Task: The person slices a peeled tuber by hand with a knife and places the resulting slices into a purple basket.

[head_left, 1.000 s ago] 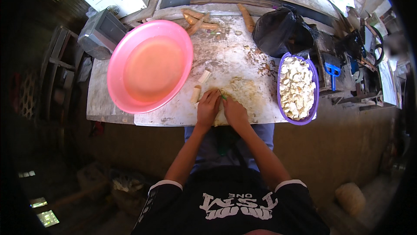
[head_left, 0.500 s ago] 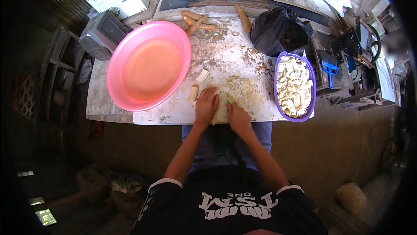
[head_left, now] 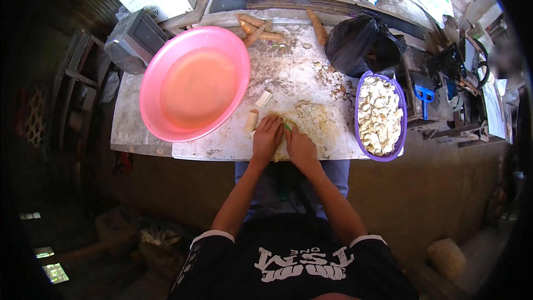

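My left hand (head_left: pixel 268 136) is closed at the front edge of the white board (head_left: pixel 216 149), fingertips pressed down over a pale piece that they mostly cover. Close against it, my right hand (head_left: pixel 301 145) grips a knife by its green handle (head_left: pixel 287 127); the blade is too small to make out. Thin pale slices (head_left: pixel 312 117) lie spread just beyond and right of the hands. On the left, two peeled root chunks, one tan (head_left: pixel 251 120) and one whiter (head_left: pixel 264 98), rest near my left fingers.
A pink basin (head_left: pixel 145 92) of cloudy liquid stands left. A purple basket (head_left: pixel 404 122) full of pale slices sits at the right edge, beside a black plastic bag (head_left: pixel 352 44). Long brown roots (head_left: pixel 317 27) lie at the back. A grey box-shaped appliance (head_left: pixel 133 42) stands far left.
My right hand and the knife have moved left, up against my left hand. The whole view has shifted slightly.
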A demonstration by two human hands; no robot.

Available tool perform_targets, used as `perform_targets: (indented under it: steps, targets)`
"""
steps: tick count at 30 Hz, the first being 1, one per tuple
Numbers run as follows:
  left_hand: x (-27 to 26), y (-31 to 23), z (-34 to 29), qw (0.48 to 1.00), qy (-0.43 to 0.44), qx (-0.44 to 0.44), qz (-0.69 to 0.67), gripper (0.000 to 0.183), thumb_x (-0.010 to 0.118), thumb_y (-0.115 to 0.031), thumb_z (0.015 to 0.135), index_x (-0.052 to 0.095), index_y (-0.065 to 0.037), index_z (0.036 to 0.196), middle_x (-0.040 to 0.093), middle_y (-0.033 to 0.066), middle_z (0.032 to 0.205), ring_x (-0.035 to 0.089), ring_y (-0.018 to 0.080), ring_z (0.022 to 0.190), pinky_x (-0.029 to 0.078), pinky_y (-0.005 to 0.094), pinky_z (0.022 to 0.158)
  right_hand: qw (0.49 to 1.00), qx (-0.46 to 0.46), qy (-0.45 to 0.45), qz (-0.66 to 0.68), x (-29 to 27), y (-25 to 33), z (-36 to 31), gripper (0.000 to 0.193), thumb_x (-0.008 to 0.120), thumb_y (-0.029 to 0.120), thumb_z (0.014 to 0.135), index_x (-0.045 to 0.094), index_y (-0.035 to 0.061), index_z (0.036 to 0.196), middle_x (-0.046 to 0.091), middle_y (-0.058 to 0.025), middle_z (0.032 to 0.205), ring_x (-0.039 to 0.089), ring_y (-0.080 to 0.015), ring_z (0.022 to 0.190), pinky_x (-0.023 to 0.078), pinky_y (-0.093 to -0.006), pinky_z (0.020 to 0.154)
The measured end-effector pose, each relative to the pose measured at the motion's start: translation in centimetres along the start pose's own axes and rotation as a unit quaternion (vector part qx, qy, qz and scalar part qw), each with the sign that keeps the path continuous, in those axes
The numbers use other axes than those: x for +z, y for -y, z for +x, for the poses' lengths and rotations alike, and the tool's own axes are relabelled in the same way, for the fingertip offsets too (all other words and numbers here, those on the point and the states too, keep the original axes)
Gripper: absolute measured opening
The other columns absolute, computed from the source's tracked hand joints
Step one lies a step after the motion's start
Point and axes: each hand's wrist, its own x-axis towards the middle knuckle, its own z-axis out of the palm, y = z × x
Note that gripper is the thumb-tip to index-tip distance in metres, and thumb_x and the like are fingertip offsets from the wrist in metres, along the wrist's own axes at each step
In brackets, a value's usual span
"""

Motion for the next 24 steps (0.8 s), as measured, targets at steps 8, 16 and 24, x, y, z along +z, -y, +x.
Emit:
perform_targets:
  steps: [8, 16, 24]
  targets:
    - [0.0, -0.1, 0.1, 1.000, 0.007, -0.006, 0.003, 0.018, 0.061, -0.004, 0.073, 0.059, 0.001, 0.090, 0.060, 0.0138, 0.093, 0.055, 0.0293, 0.090, 0.046, 0.0355, 0.078, 0.998, 0.008, 0.063, -0.017, -0.1, -0.3, 1.3, 0.037, 0.034, 0.036, 0.091, 0.053, 0.0044, 0.087, 0.060, -0.0194, 0.081, 0.060, -0.0356, 0.077, 0.048, -0.0456, 0.067]
    - [0.8, 1.2, 0.3, 0.999, -0.007, 0.016, 0.038, 0.019, 0.062, -0.005, 0.074, 0.059, -0.001, 0.093, 0.060, 0.0134, 0.094, 0.055, 0.0294, 0.091, 0.046, 0.0356, 0.077, 0.997, 0.024, 0.065, -0.023, -1.1, -0.6, 0.5, 0.038, 0.033, 0.037, 0.091, 0.053, 0.0037, 0.087, 0.060, -0.0220, 0.077, 0.059, -0.0382, 0.075, 0.047, -0.0463, 0.066]
    - [0.7, 1.6, 1.1, 0.998, 0.015, 0.023, 0.047, 0.018, 0.060, -0.009, 0.076, 0.061, 0.000, 0.091, 0.061, 0.0129, 0.094, 0.055, 0.0277, 0.090, 0.046, 0.0345, 0.078, 1.000, 0.011, -0.002, -0.009, -0.4, -2.3, 0.0, 0.037, 0.036, 0.036, 0.090, 0.052, 0.0027, 0.086, 0.059, -0.0226, 0.072, 0.060, -0.0389, 0.068, 0.048, -0.0467, 0.061]
